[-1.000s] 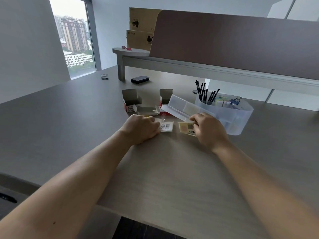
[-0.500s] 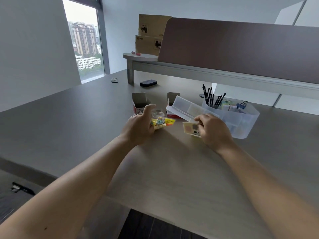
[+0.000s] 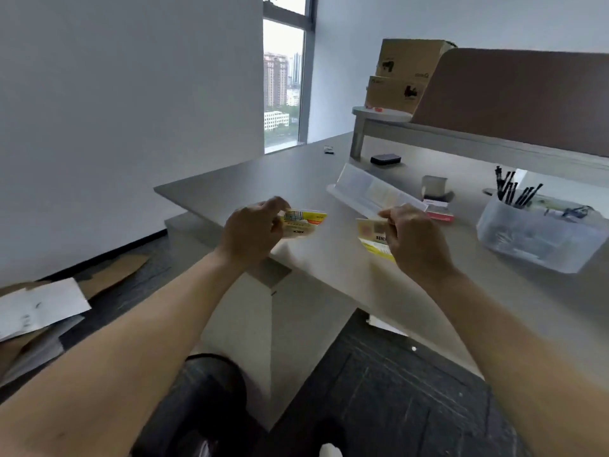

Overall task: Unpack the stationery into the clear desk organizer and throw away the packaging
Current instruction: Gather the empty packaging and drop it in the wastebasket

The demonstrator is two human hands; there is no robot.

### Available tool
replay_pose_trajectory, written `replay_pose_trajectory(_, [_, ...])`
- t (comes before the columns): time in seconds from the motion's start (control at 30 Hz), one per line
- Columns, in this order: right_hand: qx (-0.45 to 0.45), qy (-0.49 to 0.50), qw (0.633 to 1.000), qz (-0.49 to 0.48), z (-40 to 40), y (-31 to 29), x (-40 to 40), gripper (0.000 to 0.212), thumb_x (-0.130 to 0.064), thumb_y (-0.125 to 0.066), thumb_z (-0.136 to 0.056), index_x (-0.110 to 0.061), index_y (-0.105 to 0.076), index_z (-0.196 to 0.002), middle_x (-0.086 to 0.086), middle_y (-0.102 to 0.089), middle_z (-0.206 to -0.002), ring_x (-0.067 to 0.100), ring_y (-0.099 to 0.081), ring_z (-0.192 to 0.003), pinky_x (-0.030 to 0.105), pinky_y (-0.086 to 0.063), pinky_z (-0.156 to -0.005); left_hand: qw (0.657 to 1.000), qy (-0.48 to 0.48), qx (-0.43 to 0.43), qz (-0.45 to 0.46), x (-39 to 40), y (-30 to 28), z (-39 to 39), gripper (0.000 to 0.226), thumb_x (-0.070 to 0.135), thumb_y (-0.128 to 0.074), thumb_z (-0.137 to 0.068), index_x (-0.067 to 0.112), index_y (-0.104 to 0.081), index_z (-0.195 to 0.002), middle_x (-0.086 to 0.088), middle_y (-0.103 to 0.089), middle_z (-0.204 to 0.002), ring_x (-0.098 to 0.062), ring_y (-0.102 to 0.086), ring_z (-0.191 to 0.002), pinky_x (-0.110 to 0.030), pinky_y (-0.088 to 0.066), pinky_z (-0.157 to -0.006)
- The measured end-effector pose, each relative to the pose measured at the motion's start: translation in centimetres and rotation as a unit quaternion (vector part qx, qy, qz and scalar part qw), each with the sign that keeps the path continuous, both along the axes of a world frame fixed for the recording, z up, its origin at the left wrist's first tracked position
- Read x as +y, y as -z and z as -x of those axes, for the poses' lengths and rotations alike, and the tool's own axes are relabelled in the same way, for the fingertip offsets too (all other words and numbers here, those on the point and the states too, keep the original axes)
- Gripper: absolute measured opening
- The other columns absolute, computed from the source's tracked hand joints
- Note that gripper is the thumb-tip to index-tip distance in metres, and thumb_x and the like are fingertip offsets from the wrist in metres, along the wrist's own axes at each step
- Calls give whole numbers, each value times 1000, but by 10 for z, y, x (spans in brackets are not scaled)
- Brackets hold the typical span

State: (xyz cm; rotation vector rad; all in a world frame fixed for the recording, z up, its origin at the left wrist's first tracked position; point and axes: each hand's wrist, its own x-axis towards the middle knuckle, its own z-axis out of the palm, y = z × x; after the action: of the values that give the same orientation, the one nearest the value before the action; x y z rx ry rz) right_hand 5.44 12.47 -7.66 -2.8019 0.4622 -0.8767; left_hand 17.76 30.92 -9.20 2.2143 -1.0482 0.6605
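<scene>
At about nine o'clock from the counter's near corner, loose white paper [image 3: 36, 308] and flattened cardboard [image 3: 112, 275] lie on the floor. At the frame's foot, around six o'clock, sits a dark round bin [image 3: 214, 384], its mouth partly hidden by the left forearm.

The left hand [image 3: 253, 232] grasps a yellow printed card pack [image 3: 304, 222], fingers curled round its left end, lifted clear of the counter [image 3: 329, 258] edge. The right hand [image 3: 415, 239] pinches a second yellow card [image 3: 372, 239] together with a long clear plastic tray [image 3: 375, 192] that slants away toward eleven o'clock. Just behind the tray stands a small opened box [image 3: 434, 188] with a red carton [image 3: 440, 215] beside it.

At three o'clock the clear desk organizer [image 3: 537, 235] rests on the counter, well apart from both hands, with black pens [image 3: 514, 189] standing upright in it and small clips, too blurred to count.

The step in hand looks like disposal: packaging carried off the counter toward the bin. The next move probably calls for lowering both hands over the bin's mouth and letting go. Whether the packs are already emptied cannot be told; their print is unreadable.
</scene>
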Motion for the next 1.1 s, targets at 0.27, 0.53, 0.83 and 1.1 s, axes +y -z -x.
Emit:
replay_pose_trajectory(0.27, [-31, -166, 986, 12, -13, 24, 124, 28, -5, -48, -88, -1, -59, -113, 23, -61, -114, 39, -57, -103, 42, -47, -86, 981, -176, 84, 20, 152, 36, 42, 27, 10, -50, -86, 2, -53, -111, -21, -64, -110, -38, -61, -94, -36, -44, -70])
replay_pose_trajectory(0.53, [100, -257, 961, -25, -27, 126, 202, 27, -4, -49, -86, -3, -59, -112, 19, -60, -111, 38, -55, -104, 43, -46, -82, 955, -244, 161, -43, 241, 121, 65, 26, 8, -51, -83, 7, -56, -109, -17, -68, -98, -35, -62, -82, -30, -39, -61])
replay_pose_trajectory(0.83, [335, -220, 915, -32, -94, 273, 217, 28, -6, -41, -90, -7, -52, -116, 12, -53, -118, 30, -47, -110, 37, -41, -84, 907, -256, 265, -205, 235, 265, 8, 32, 8, -39, -88, 12, -50, -118, -15, -65, -110, -34, -62, -91, -35, -42, -64])
replay_pose_trajectory(1.1, [431, -217, 876, 2, -150, 372, 228, 26, -7, -42, -89, -6, -50, -114, 14, -49, -120, 30, -43, -113, 39, -42, -76, 860, -214, 368, -281, 219, 370, -51, 42, 8, -43, -88, 23, -42, -127, -12, -49, -125, -38, -57, -100, -46, -50, -78])
